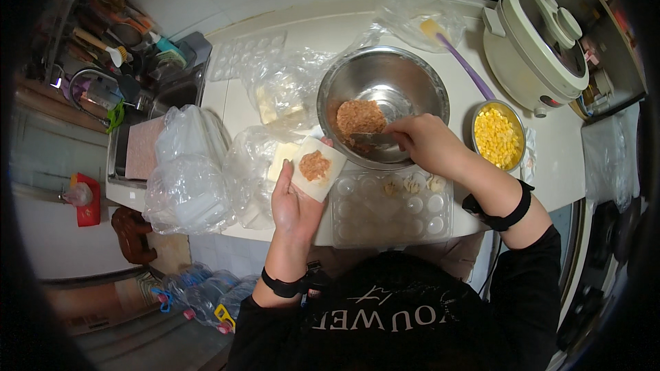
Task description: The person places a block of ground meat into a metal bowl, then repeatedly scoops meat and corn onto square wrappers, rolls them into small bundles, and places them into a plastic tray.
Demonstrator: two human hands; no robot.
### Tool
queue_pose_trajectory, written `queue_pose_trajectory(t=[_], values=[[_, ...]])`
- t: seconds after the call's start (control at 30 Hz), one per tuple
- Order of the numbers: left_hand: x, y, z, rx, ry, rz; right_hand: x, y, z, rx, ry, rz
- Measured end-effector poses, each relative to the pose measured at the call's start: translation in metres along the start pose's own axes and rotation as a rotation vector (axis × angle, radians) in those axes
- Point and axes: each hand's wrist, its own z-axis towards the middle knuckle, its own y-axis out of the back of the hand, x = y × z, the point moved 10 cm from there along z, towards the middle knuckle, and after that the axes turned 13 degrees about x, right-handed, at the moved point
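On my left hand (290, 206), palm up with the thumb over one edge, rests a square wonton wrapper (331, 177). A patch of minced filling (314, 164) is spread on its middle. My right hand (432, 143) grips a flat metal utensil (371, 139), whose tip touches the minced meat mixture (359, 115) in a steel bowl (427, 72); its exact kind is hard to tell. Just below the bowl, a clear plastic tray (385, 220) holds a few small folded wontons (412, 184) in its upper row. Behind my left hand lie more pale wrappers (282, 158) on plastic film.
Right of the bowl stands a dish of yellow corn (496, 139), with a purple-handled spatula (467, 69) behind it. A pale electric cooker (529, 55) occupies the far right. Bagged plastic containers (189, 172) sit at the left beside the sink (180, 96). Bottles (206, 295) stand below.
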Motion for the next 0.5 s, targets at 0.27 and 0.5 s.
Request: queue_pose_trajectory(t=[0.27, 0.5], values=[[0.001, 0.002, -0.001, -0.01, 0.016, 0.014, -0.007, -0.009, 0.007, 0.041, -0.066, 0.015], [0.0, -0.004, -0.002, 0.044, -0.005, 0.027, -0.025, -0.015, 0.003, 0.163, -0.08, 0.542]])
